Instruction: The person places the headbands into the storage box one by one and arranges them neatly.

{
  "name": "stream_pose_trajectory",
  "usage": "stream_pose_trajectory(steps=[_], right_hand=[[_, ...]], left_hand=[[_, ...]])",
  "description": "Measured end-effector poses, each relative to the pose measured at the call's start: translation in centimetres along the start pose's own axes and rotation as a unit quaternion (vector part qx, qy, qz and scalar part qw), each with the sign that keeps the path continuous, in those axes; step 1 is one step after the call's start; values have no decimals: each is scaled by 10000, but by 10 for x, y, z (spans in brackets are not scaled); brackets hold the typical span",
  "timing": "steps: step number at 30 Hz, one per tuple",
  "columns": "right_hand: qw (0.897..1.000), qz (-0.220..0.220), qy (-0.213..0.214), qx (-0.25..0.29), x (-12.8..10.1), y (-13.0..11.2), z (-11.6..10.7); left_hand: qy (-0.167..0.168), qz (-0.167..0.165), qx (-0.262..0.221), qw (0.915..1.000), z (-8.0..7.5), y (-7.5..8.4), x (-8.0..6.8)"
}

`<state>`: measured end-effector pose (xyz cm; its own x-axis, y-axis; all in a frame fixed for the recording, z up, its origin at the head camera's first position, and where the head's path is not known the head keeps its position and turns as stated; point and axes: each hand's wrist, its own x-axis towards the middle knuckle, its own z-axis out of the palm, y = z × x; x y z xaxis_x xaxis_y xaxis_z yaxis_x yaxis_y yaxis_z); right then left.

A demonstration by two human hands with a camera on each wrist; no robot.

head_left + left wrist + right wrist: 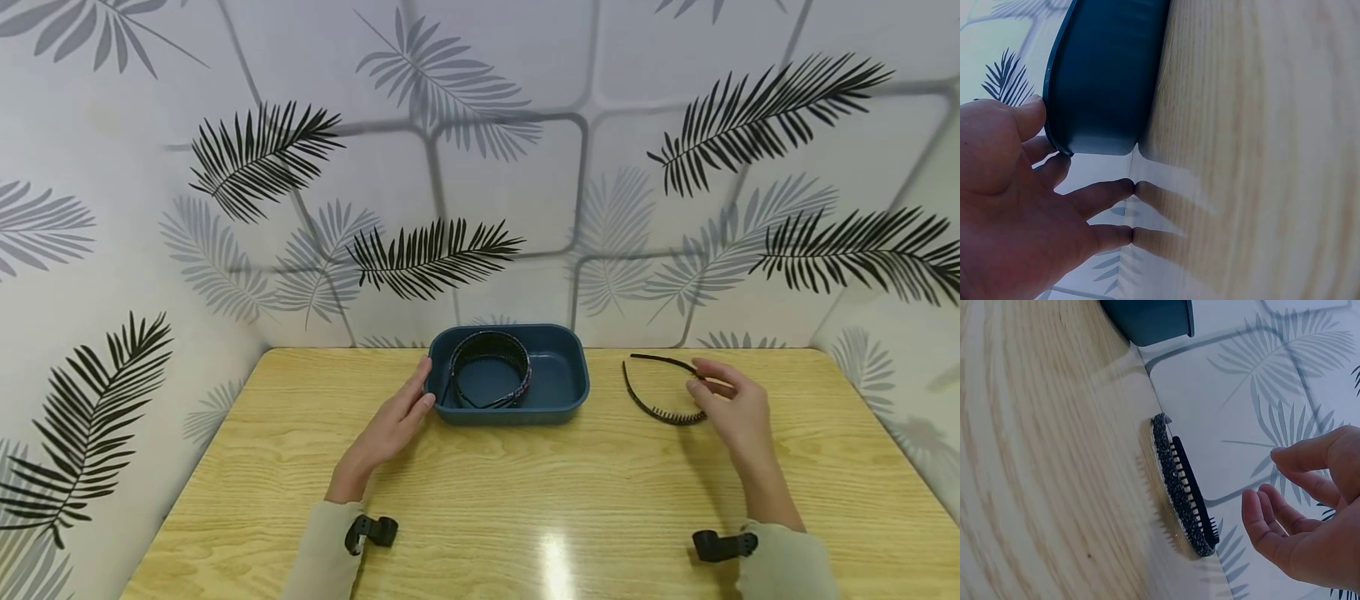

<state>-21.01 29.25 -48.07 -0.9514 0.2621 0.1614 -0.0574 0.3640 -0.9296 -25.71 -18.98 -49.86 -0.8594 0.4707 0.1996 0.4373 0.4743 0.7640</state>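
A dark blue tub (517, 414) stands at the back middle of the wooden table (525, 508), with dark headbands (489, 343) lying inside it. My left hand (423, 392) rests against the tub's left end. Its fingers are straight and the thumb (1027, 117) touches the tub (1110, 75) at the rim. To the tub's right, a black toothed headband (660, 410) lies on the table. My right hand (705, 379) hovers at that headband's right end with loosely curled fingers. In the right wrist view, the right hand (1272, 481) is just clear of the headband (1179, 481).
Walls papered with a leaf pattern (427, 250) close the table in at the back and both sides. The table's front half shows bare wood with a light glare (555, 558). A corner of the tub (1154, 319) shows in the right wrist view.
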Motion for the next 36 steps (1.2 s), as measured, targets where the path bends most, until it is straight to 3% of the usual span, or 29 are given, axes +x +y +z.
stream_pose_trajectory(steps=[8, 12, 18, 36], right_hand=[[9995, 134, 62, -264, -1, 7, -7], [9984, 411, 33, -398, 0, 15, -9], [9949, 782, -172, -614, 1, 24, -15], [9862, 899, -931, -1028, 5, 35, -20]], left_hand=[[-12, 27, -25, 10000, -1, 1, 0], [-42, -14, -12, 10000, -1, 3, -1], [-44, -6, 1, 10000, -2, 3, -1], [25, 78, 18, 10000, -1, 2, 1]])
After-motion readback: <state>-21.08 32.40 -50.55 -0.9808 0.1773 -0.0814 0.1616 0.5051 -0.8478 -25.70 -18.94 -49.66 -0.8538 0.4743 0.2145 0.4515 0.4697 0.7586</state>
